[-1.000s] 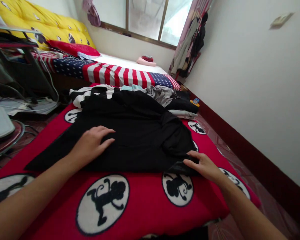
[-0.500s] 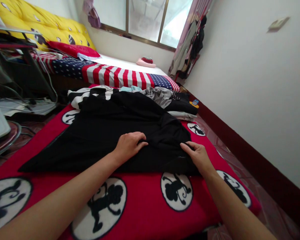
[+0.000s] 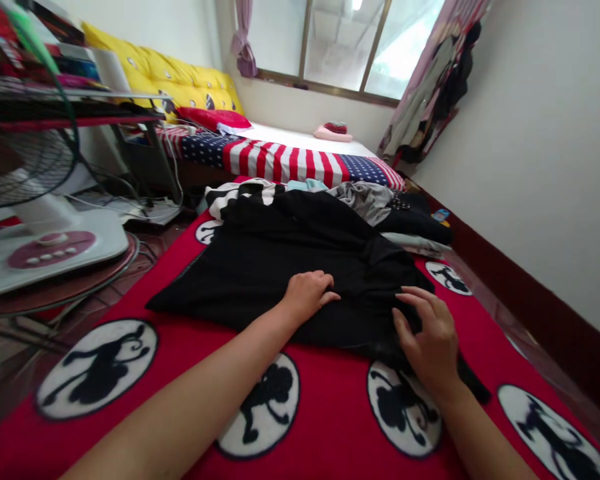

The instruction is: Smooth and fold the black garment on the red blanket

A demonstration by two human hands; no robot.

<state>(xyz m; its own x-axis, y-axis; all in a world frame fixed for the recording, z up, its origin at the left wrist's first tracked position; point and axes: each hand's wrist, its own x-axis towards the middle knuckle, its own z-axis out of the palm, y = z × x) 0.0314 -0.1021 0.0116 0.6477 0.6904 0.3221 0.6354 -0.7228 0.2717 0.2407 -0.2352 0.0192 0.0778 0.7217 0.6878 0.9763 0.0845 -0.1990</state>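
A black garment (image 3: 275, 260) lies spread on a red blanket (image 3: 180, 353) printed with white circles holding black figures. My left hand (image 3: 306, 293) rests palm down on the middle of the garment, fingers together. My right hand (image 3: 427, 333) lies flat with fingers spread on the garment's near right edge, pressing the cloth. Behind the garment sits a pile of other clothes (image 3: 365, 200), striped, grey and black.
A standing fan (image 3: 40, 193) with a white base is on the floor at the left, next to a metal table with cables. A bed with a stars-and-stripes cover (image 3: 290, 157) lies beyond. A white wall runs along the right.
The view has swung left and closer. My right hand slid back toward me along the garment's right edge and spread its fingers. My left hand stays on the garment's middle.
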